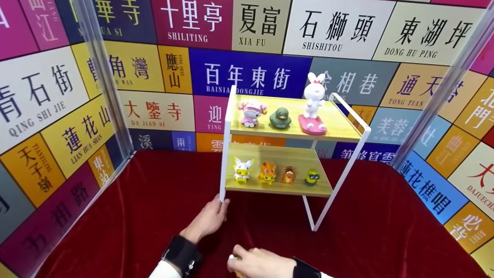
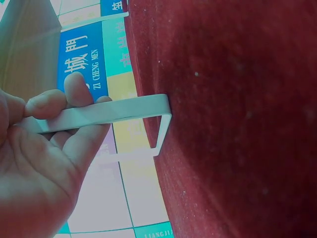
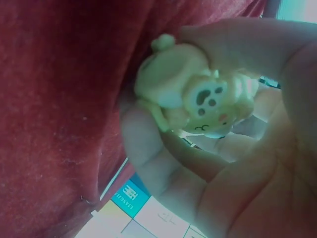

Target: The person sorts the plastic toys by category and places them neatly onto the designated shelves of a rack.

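Observation:
My left hand [image 1: 208, 217] grips the white metal leg [image 2: 133, 106] of a two-tier shelf, low on its left side. Thumb and fingers lie on either side of that leg in the left wrist view. Low in the head view, my right hand [image 1: 263, 264] holds a small pale yellow figurine [image 3: 171, 74] with a paw-print mark, between thumb and curled fingers. Most of the figurine is hidden by the hand in the head view. On the upper board [image 1: 270, 103] stand a pink-and-white figure [image 1: 251, 113], a green duck [image 1: 281, 118] and a white rabbit [image 1: 314, 96] on a pink base.
The lower board [image 1: 281, 189] bears a white-and-yellow figure [image 1: 242, 170], an orange figure [image 1: 267, 172], a tiger figure [image 1: 288, 175] and a yellow-green masked figure [image 1: 312, 177]. Dark red cloth [image 1: 162, 185] lies beneath. Clear posts [image 1: 108, 77] and sign-covered walls [image 1: 254, 73] surround it.

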`<state>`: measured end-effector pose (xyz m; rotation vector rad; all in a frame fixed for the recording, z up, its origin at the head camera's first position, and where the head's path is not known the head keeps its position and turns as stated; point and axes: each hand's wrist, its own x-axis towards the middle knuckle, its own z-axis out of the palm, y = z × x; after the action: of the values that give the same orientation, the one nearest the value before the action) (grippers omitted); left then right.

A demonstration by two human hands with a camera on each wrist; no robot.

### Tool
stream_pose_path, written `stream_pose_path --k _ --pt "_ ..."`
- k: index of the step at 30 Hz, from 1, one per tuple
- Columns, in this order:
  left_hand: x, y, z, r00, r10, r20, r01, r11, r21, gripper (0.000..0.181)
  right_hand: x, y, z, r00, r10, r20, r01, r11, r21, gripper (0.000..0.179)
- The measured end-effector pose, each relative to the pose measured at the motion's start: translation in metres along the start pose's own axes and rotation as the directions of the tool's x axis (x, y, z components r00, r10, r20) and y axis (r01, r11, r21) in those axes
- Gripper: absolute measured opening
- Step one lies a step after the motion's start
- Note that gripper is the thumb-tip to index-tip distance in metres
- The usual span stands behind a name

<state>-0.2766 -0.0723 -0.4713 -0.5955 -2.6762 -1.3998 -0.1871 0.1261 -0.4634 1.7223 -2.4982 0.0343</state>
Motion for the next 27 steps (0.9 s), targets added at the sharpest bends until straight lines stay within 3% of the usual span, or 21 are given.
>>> stream_pose_path --k 7,10,15,20,27 --pt "-0.001 -0.001 0.002 1.0 0.005 -0.013 -0.004 1.0 0.005 0.022 -0.003 0.003 -0.001 0.999 0.008 -0.034 -0.007 0.999 0.044 0.018" --pt "-0.001 -0.001 0.002 1.0 0.006 -0.013 -0.005 1.0 0.01 0.022 -0.004 0.005 -0.001 0.999 0.01 -0.037 -0.009 1.0 0.029 0.032" --pt "-0.001 -0.002 0.002 1.0 -0.001 -0.008 0.001 1.0 0.018 0.023 -0.006 0.008 -0.003 0.999 0.027 0.02 -0.029 0.994 0.103 0.062" --pt "0.0 -0.002 0.002 1.0 -0.002 -0.012 0.002 1.0 0.022 0.024 -0.011 0.008 -0.008 0.992 0.124 -0.002 -0.122 0.979 0.162 0.044" --pt "-0.001 -0.003 0.0 1.0 -0.017 -0.013 0.017 1.0 0.014 0.022 -0.013 0.008 -0.009 0.97 0.241 -0.03 -0.232 0.957 0.174 0.044"
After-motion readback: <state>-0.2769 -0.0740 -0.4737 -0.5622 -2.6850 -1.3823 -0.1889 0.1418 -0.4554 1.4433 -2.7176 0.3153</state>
